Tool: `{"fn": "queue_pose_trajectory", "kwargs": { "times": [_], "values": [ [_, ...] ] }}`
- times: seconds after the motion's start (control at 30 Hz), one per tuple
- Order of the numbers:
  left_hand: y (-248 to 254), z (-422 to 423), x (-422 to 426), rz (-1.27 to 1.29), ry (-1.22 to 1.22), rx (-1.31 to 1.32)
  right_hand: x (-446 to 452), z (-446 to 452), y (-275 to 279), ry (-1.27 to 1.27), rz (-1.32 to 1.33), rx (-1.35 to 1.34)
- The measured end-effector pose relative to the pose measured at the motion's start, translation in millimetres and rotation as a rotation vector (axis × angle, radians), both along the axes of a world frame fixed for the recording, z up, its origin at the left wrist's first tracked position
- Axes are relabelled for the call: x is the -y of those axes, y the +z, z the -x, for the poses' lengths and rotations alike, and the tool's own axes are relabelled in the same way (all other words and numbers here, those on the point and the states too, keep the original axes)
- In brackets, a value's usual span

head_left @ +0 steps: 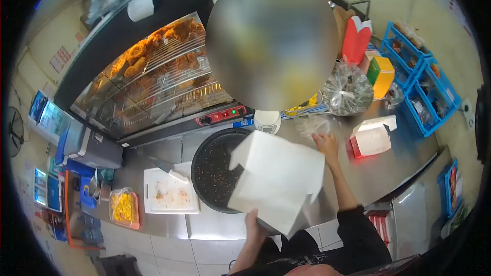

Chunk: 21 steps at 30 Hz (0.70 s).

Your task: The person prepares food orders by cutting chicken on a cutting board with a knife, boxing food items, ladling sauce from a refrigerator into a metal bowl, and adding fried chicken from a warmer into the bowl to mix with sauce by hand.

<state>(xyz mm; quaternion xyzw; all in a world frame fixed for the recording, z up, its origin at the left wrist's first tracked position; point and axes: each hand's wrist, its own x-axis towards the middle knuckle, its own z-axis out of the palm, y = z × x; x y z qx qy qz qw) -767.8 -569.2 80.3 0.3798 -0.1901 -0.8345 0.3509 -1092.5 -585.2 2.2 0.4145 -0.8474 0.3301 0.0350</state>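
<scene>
My left hand point(254, 227) grips the lower edge of an open white cardboard box point(273, 179), held tilted over the counter's front edge. The box overlaps the right side of a round black pan point(217, 168) with crumbs in it. My right hand point(327, 148) reaches over the counter behind the box, its fingers at a clear plastic bag point(311, 124). A small white scale point(267, 121) stands behind the box. To the right sits an open red and white box point(371, 138).
A heated display cabinet point(153, 71) with fried food fills the back left. A white cutting board point(170, 194) with a knife and a tub of yellow pieces point(124, 208) lie left. Bagged greens point(348, 92) and blue baskets point(427, 92) are at right.
</scene>
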Motion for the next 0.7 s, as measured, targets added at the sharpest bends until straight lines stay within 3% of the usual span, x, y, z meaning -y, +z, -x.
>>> {"fn": "queue_pose_trajectory", "kwargs": {
  "times": [0.03,0.13,0.2,0.27,0.3,0.33,0.37,0.43,0.5,0.57,0.63,0.7],
  "values": [
    [2,13,13,0.004,-0.086,-0.002,26,20,-2,-0.124,-0.146,-0.251],
    [-41,74,28,-0.088,0.044,-0.051,73,109,-162,0.124,-0.196,0.01],
    [-42,111,29,-0.164,0.131,-0.06,36,86,-28,0.18,0.128,0.452],
    [-38,128,20,0.105,0.045,0.477,-9,76,20,-0.024,0.241,0.322],
    [-31,124,16,0.093,0.057,0.474,-32,71,44,-0.129,0.294,0.261],
    [-16,112,12,0.397,-0.068,0.536,-46,39,96,-0.149,0.419,0.372],
    [3,103,7,0.7,-0.191,0.589,-45,-1,128,-0.075,0.626,0.595],
    [50,101,0,0.833,-0.213,0.614,-68,-52,125,0.197,1.015,1.285],
    [68,99,-4,1.328,-0.138,0.856,-72,-100,123,0.59,1.027,1.647],
    [57,78,6,1.343,0.056,0.873,-57,-141,135,0.793,0.85,1.543],
    [51,33,16,1.416,0.323,0.995,-46,-167,127,0.728,0.575,1.602],
    [53,-9,17,1.435,0.444,1.044,-28,-201,134,0.823,0.48,1.639]
  ]
}}
